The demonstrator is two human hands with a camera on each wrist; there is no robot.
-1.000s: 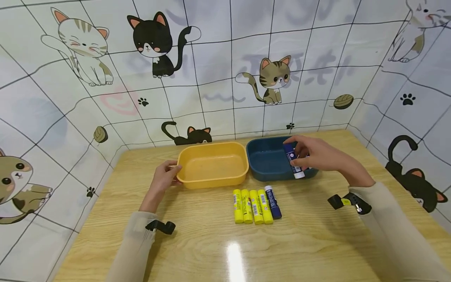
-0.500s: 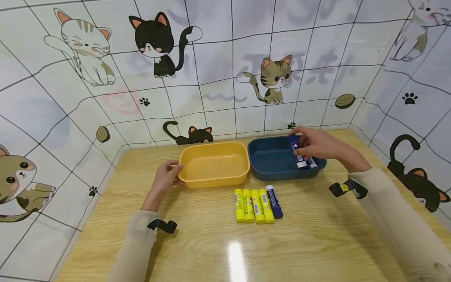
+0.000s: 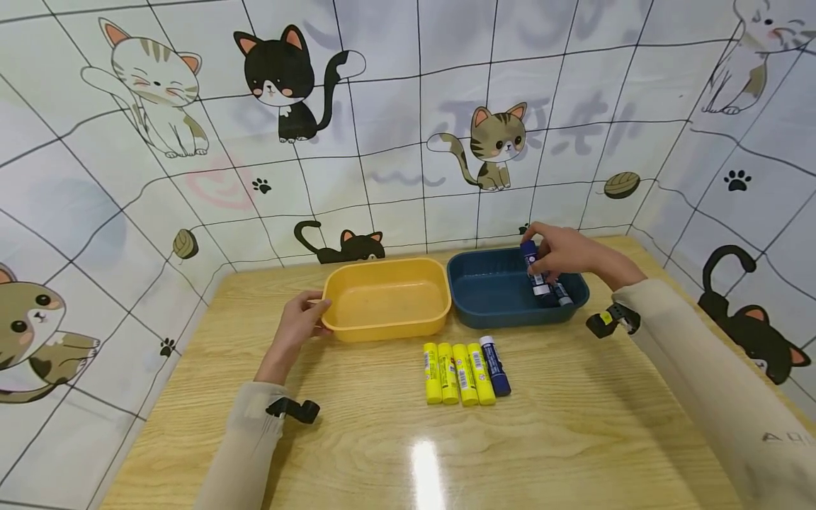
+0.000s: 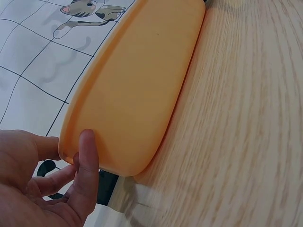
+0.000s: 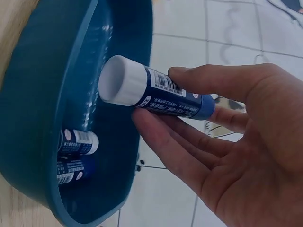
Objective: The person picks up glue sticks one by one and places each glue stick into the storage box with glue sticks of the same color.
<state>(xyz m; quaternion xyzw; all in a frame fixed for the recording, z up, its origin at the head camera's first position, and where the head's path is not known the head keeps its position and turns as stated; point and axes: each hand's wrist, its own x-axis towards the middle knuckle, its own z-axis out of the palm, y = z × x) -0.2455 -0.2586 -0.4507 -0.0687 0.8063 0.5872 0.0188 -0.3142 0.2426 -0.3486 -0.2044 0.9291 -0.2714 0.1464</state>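
Observation:
My right hand (image 3: 564, 253) pinches a dark blue glue stick (image 5: 165, 92) with a white end, tilted over the blue bin (image 5: 35, 94). Inside that bin lie two more dark blue glue sticks (image 5: 80, 142). At the left end of the yellow bin (image 3: 385, 331), my left hand (image 3: 298, 319) grips the rim, the thumb on the inner side and the fingers outside in the left wrist view. On the table in front of the bins, several yellow glue sticks (image 3: 464, 374) lie side by side, with one dark blue glue stick (image 3: 495, 366) at their right end.
The two bins stand close side by side near the back of the wooden table (image 3: 357, 432). A wall covering (image 3: 389, 85) with a cat print rises behind and on both sides.
My right hand has moved slightly back over the blue bin with its glue stick, uncovering the others lying inside. The left hand stays on the yellow bin.

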